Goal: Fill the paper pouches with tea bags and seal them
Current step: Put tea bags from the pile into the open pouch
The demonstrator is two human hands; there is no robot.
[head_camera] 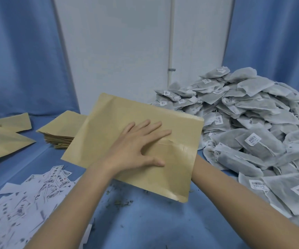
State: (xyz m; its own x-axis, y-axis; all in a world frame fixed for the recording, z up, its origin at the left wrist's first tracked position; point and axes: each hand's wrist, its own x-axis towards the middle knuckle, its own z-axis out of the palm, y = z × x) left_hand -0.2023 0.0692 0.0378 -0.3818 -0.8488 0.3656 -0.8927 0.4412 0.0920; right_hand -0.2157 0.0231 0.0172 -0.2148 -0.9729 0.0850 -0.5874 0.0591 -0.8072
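Both our forearms reach in from the bottom edge over the blue table [145, 221]. Our left hand [138, 146] lies flat on top of a brown paper pouch [127, 126], fingers straight and spread, thumb out to the side, pressing on the paper rather than gripping it. Our right arm runs under the pouch's right edge, and the right hand is hidden beneath the paper, so we cannot tell whether it grips anything. We see the pouch tilted, its far corner raised above the table, with a crease and a glossy strip across it just past our fingertips.

Just left of the pouch and behind it sits a stack of empty pouches [60, 139], and further left two more pouches [3, 141] lie loose on the table. A scatter of white printed labels [23, 203] covers the near left corner. To the right rises a big heap of grey tea bags [253, 126] with strings and barcode tags, touching our right forearm's side. Bits of loose tea [120, 202] speckle the table between our arms.
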